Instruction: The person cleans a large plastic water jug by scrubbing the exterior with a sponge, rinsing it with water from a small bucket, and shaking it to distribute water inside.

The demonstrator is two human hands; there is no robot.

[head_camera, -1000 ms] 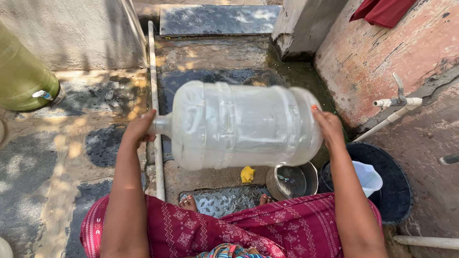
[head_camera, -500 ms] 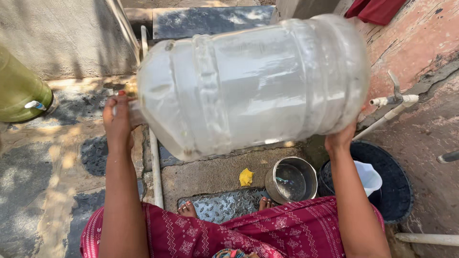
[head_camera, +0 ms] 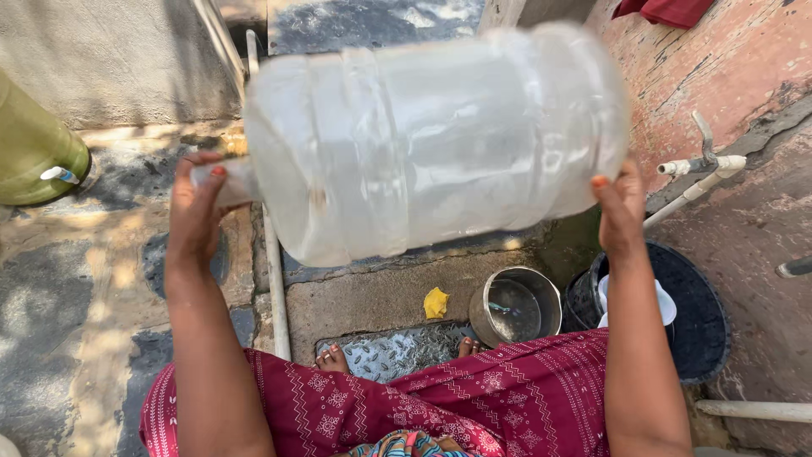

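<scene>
Outdoors, wet stone floor point(head_camera: 381, 296); left hand point(head_camera: 196, 207), right hand point(head_camera: 622, 203) clasp water jug point(head_camera: 440, 144) ends.

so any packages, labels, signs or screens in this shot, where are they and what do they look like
No signs, screens or readable labels show; only containers.
Large clear plastic jug: held sideways between the left hand at its neck and the right hand at its base; ribbed, translucent.
Green drum: far left on the ground, rounded, with a small white tap.
Steel pot: on the ground below the jug, round, open.
</scene>
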